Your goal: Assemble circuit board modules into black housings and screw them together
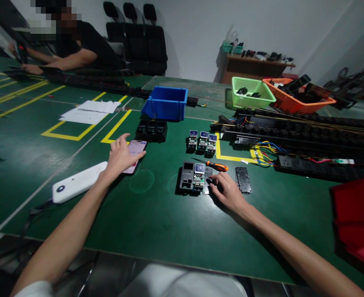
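Observation:
My left hand point(121, 156) is over a smartphone point(138, 147) lying on the table. Its fingers are spread, and the thumb reaches across the lit screen. My right hand point(228, 190) rests at a thin grey plate point(207, 181), fingers loosely curled with a gap between thumb and forefinger. Left of that plate lie a circuit board with a small display point(199, 177) and a black housing point(187, 175) with a window. Just beyond is an orange-and-black screwdriver point(217, 166). To the right of the hand lies a black cover point(243, 180).
Several display boards point(203, 142) stand in a row behind the screwdriver. Black housings point(151, 131) sit before a blue bin point(165, 103). A white power bank point(79, 181) lies left, a red bin point(358, 218) right. Wired black rails point(262, 128) and baskets point(252, 93) are behind. Another person works far left.

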`<state>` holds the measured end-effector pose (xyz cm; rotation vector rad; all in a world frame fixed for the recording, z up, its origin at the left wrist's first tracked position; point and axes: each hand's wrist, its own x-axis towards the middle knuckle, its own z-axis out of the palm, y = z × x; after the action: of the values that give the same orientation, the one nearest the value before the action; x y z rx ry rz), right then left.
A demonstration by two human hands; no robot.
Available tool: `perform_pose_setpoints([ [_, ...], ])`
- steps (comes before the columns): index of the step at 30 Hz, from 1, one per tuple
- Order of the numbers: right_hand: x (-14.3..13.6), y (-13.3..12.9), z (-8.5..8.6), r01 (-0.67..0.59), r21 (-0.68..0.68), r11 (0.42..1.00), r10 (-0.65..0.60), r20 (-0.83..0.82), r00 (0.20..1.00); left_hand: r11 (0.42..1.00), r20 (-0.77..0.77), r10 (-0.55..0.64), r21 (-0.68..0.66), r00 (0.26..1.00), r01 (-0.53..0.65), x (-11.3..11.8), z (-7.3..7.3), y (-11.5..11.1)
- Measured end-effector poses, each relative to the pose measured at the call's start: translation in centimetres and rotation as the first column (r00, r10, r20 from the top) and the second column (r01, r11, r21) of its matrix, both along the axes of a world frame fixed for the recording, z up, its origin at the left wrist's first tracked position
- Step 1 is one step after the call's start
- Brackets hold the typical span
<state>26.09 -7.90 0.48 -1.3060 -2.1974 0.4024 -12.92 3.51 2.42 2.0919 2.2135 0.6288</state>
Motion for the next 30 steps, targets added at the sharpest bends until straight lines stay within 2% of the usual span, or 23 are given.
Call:
perform_pose_setpoints([
  [2,0.0,0.1,-0.1,-0.002,0.006,1.0,0.002,-0.003,1.0,0.992,0.022,-0.05,0.121,0.999,0.047,1.4,1.1,-0.8],
  [3,0.0,0.1,-0.2,-0.003,0.008,1.0,0.003,-0.005,1.0,0.983,0.048,-0.11,0.153,0.993,0.102,2.4,1.6,-1.4],
  [6,0.1,0.2,-0.4,-0.008,0.016,1.0,0.008,-0.015,1.0,0.922,0.177,-0.379,0.148,0.908,0.357,6.2,2.4,-3.6],
  [8,0.2,0.4,-0.6,-0.01,0.027,1.0,0.011,-0.032,0.999,0.826,0.265,-0.558,0.082,0.786,0.558,8.6,2.2,-5.0],
  [10,0.6,0.8,-0.5,-0.01,0.052,0.999,0.012,-0.038,0.999,0.717,0.305,-0.675,0.055,0.672,0.695,10.3,1.5,-6.0],
  [12,1.2,1.4,-0.1,0.007,0.102,0.995,-0.006,-0.011,1.0,0.629,0.322,-0.746,0.056,0.583,0.775,11.2,0.5,-6.3],
  [14,2.0,2.3,0.5,0.049,0.175,0.983,-0.058,0.05,0.997,0.57,0.343,-0.783,0.06,0.519,0.819,11.5,-0.3,-6.2],
  [17,2.9,3.5,1.3,0.103,0.238,0.966,-0.137,0.13,0.982,0.556,0.384,-0.78,0.066,0.493,0.828,11.4,-1.3,-5.9],
  [19,3.0,4.0,1.6,0.103,0.228,0.968,-0.131,0.111,0.985,0.57,0.418,-0.761,0.064,0.497,0.819,11.4,-1.7,-5.8],
  [25,0.2,2.5,1.3,-0.03,0.137,0.99,0.041,-0.073,0.996,0.603,0.449,-0.728,0.06,0.518,0.796,11.4,-2.0,-6.0],
  [30,-1.0,1.1,0.7,-0.123,0.115,0.986,0.132,-0.072,0.989,0.609,0.434,-0.728,0.056,0.53,0.791,11.4,-1.9,-6.1],
])
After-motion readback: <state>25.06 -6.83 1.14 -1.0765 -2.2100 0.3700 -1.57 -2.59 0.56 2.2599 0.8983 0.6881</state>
